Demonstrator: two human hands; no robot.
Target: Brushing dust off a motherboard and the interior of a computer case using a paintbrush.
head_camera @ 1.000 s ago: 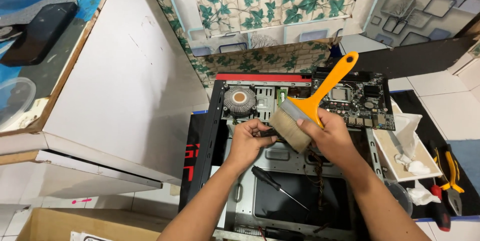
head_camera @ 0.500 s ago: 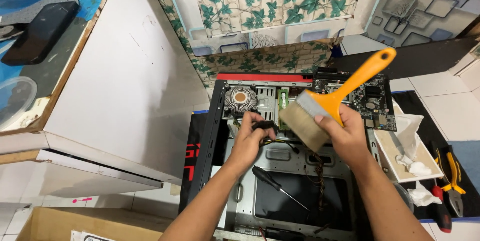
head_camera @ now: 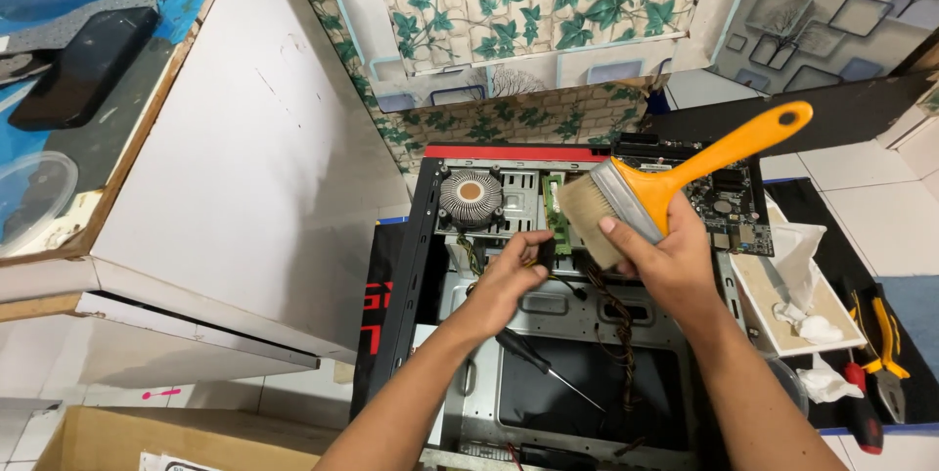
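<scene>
Head cam looking straight down into an open computer case (head_camera: pixel 411 266) lying on its side. Compared with a second ago, the paintbrush (head_camera: pixel 646 192) has come up off the motherboard (head_camera: pixel 729 202): the right hand (head_camera: pixel 665 266) has lifted it and tipped it, so the orange handle now points up toward the case's far right corner and the bristles hang clear above the green memory stick (head_camera: pixel 558 212). Looks to me like a pause between sweeps rather than dusting in progress.

Right hand is wrapped firmly round the metal ferrule and the base of the handle, thumb across the front, so the bristle end sticks out to the left of the fist.

Left hand (head_camera: pixel 509 280) has shifted a bit too and is now pinching a small dark cable connector (head_camera: pixel 544 254) between thumb and fingertips, just below the bristles, near the middle of the case. The CPU fan (head_camera: pixel 470 196) sits by the far left corner, untouched. A screwdriver (head_camera: pixel 543 365) lies loose on the case floor toward the near edge.
</scene>
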